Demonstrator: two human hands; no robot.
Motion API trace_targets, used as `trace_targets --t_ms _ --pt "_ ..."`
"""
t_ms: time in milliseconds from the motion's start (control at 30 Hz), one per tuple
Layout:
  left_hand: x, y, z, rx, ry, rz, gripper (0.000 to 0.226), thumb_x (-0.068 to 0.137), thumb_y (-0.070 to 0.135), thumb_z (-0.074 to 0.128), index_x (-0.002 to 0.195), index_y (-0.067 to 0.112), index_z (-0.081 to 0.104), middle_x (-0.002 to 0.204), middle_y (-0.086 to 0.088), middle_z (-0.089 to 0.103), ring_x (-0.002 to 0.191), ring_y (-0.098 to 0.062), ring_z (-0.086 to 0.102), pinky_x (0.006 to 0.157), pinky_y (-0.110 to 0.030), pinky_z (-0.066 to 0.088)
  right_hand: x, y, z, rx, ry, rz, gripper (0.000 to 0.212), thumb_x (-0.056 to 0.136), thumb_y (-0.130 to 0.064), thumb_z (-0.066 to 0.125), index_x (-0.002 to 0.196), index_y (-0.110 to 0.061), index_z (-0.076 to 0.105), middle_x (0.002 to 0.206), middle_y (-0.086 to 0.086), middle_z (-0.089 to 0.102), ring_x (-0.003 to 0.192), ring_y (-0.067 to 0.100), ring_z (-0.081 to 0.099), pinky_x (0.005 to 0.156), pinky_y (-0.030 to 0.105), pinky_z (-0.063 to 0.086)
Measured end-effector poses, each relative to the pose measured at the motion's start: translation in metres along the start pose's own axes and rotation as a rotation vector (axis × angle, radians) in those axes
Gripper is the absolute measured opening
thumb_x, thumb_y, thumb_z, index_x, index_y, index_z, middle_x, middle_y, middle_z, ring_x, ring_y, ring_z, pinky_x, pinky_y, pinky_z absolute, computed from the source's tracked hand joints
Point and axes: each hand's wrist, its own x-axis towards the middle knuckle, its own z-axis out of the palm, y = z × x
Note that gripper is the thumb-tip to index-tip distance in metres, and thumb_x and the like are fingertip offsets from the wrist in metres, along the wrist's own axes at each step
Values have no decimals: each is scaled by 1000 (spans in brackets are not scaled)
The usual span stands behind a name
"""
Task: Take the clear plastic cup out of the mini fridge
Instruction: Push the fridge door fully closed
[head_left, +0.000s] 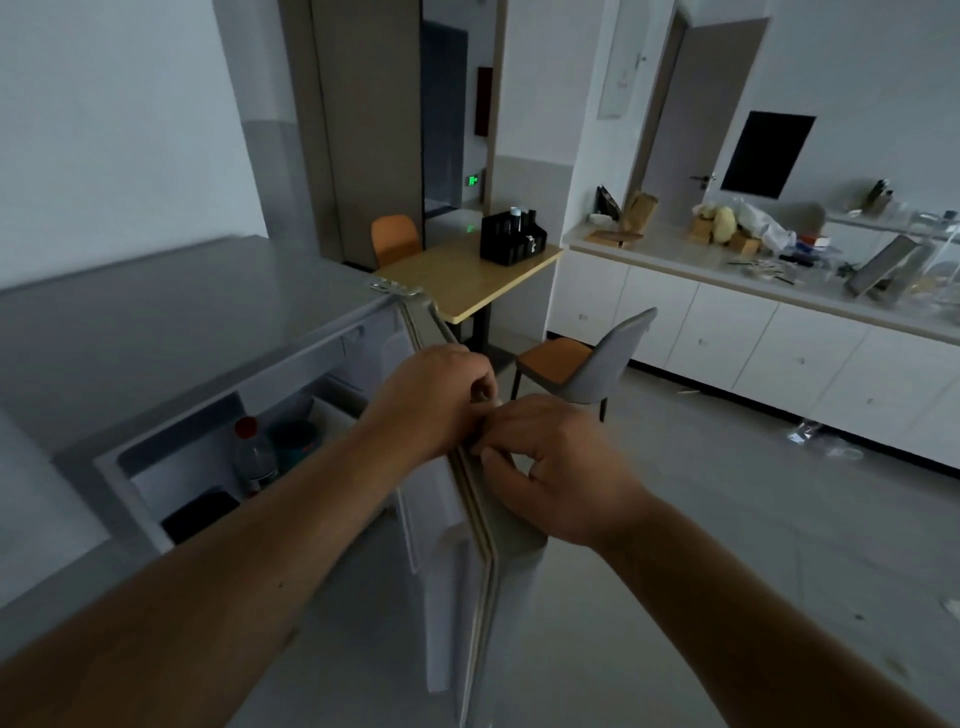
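A grey mini fridge (171, 322) stands low at my left with its door (470, 519) swung wide open toward me. Both hands grip the door's top edge: my left hand (434, 400) from the inner side, my right hand (556, 467) from the outer side. Inside the dim fridge stand a clear bottle with a red cap (253, 454), a teal-tinted container (295, 444) behind it, and a dark flat object (200, 514) lower left. I cannot pick out a clear plastic cup with certainty.
A yellow table (467, 280) with a black organiser (511, 239) stands beyond the fridge, with an orange chair (395, 239) behind it and a grey chair (587, 364) in front. White cabinets with a cluttered counter (727, 260) run along the right. Grey floor lies beneath.
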Motion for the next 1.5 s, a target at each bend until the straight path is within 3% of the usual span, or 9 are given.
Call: trace_targets --t_ms 267,400,500,667,933,1100,1200,1367,1500 --pt "-27 -47 -35 -4 -44 -9 9 88 32 68 95 36 71 92 17 67 81 7 58 70 -20 45 32 -27 44 39 28 -130 14 93 -10 66 85 -8 77 89 3 71 82 18 64 75 38 51" --pt "-42 -65 -57 -42 -5 -34 7 97 35 66 101 36 71 92 17 72 85 8 64 69 -11 41 48 -39 65 68 21 -169 14 92 -10 67 98 -10 79 95 2 71 83 15 63 75 31 52" --pt "-55 -76 -71 -40 11 -83 10 99 33 63 104 36 72 96 15 73 84 5 65 73 -21 51 60 -47 80 69 18 -188 18 91 -12 66 103 -11 79 98 1 70 84 16 63 74 31 52" --pt "-78 -97 -92 20 36 -165 22 99 23 56 105 34 75 83 20 68 72 5 63 63 -20 46 82 -56 105 65 8 -212 15 91 -11 65 101 -10 77 100 5 69 89 22 62 81 39 51" --pt "-105 -117 -112 147 32 -238 29 103 21 50 121 24 73 104 2 77 88 -10 69 85 -35 59 112 -64 144 72 30 -220 22 90 -15 67 110 -9 74 111 5 70 96 23 64 85 39 53" --pt "-115 -127 -115 133 111 -243 25 106 25 47 114 20 70 89 3 74 78 -9 66 74 -33 58 124 -69 164 54 54 -211 27 88 -17 69 114 -13 73 116 3 68 102 21 60 86 38 54" --pt "-120 -132 -115 166 145 -249 36 106 44 38 106 23 68 80 7 67 74 -7 61 68 -29 51 131 -68 174 49 62 -209 30 87 -19 72 117 -13 73 118 3 69 105 21 60 90 41 53" --pt "-127 -139 -113 373 165 -256 62 98 71 27 124 28 64 119 6 70 114 -16 60 99 -39 47 142 -64 188 -63 -17 -162 54 88 -48 66 137 -26 63 142 -1 60 136 23 49 115 46 40" --pt "-132 -153 -112 395 129 -318 77 88 88 27 137 34 52 141 6 60 132 -20 52 107 -43 41 149 -56 199 -115 -33 -107 71 84 -62 64 148 -33 50 151 0 48 149 29 34 122 56 29"
